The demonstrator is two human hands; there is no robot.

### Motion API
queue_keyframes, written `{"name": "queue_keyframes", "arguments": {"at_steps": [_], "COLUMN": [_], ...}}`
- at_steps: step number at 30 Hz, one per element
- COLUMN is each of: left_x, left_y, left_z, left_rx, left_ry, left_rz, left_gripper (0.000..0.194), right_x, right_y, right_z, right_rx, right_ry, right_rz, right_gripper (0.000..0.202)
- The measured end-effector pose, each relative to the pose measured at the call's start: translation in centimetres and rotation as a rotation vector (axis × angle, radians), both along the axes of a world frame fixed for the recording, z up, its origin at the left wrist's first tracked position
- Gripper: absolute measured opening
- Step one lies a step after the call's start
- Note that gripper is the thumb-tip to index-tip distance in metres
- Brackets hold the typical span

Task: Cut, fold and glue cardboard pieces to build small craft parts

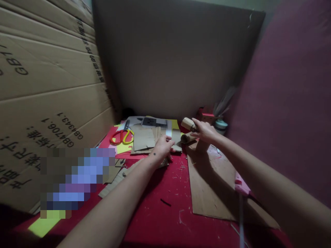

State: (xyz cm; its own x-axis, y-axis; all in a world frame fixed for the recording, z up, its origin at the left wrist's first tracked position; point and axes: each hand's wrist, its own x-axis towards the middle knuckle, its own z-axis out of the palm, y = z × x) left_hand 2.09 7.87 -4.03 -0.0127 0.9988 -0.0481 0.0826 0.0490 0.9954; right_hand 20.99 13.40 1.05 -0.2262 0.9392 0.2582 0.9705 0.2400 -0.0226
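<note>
My right hand [204, 131] is closed around a short beige cylinder [188, 123], tilted with its light end to the left; its kind is unclear. Just below it lies a brown cardboard tube [188, 138], and another tube-like brown piece [203, 146] stands under my wrist. My left hand [162, 148] has its fingers drawn together at the edge of a small, curved cardboard piece [176, 135]. Flat cardboard scraps [143, 138] are stacked beside that hand, to its left. Part of the left fingers' grip is hidden.
Scissors [122, 136] with red and yellow handles lie beyond the scraps. A cardboard sheet [207, 193] covers the right of the red tablecloth [155, 213], near a pink glue gun [241, 186]. A large carton [51, 75] walls the left; a teal-lidded container [221, 125] stands behind.
</note>
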Motion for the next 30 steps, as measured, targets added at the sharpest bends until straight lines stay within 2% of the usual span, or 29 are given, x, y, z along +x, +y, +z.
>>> {"name": "queue_keyframes", "arguments": {"at_steps": [3, 7, 18, 22, 24, 27, 29, 30], "left_x": [0.1, -0.1, 0.0, 0.0, -0.1, 0.0, 0.1, 0.3], "left_y": [0.0, 0.1, 0.3, 0.3, 0.2, -0.2, -0.6, -0.8], "left_z": [0.0, 0.0, -0.5, -0.5, -0.3, 0.1, 0.3, 0.3], "left_rx": [0.001, -0.015, -0.008, 0.024, 0.043, 0.065, 0.068, 0.066], "left_ry": [0.018, 0.040, 0.060, 0.055, 0.045, 0.023, 0.013, 0.013], "left_rz": [-0.011, -0.013, -0.033, -0.018, -0.011, -0.037, -0.093, -0.133], "left_gripper": [0.019, 0.022, 0.022, 0.022, 0.023, 0.022, 0.016, 0.012], "right_x": [-0.4, -0.4, 0.0, 0.3, 0.5, 0.5, 0.2, -0.1], "right_y": [0.4, 0.5, 0.2, 0.0, -0.3, -1.3, -3.0, -4.2], "right_z": [-0.4, -0.9, -1.1, -0.7, -0.1, 1.3, 2.0, 2.3], "right_rx": [-0.048, -0.074, -0.131, -0.116, -0.033, 0.232, 0.373, 0.380], "right_ry": [-0.093, -0.115, -0.116, -0.086, -0.023, 0.201, 0.371, 0.465], "right_rz": [-0.069, -0.095, -0.088, -0.074, -0.060, -0.010, 0.051, 0.102], "right_gripper": [0.067, 0.058, 0.051, 0.052, 0.051, 0.039, 0.028, 0.026]}}
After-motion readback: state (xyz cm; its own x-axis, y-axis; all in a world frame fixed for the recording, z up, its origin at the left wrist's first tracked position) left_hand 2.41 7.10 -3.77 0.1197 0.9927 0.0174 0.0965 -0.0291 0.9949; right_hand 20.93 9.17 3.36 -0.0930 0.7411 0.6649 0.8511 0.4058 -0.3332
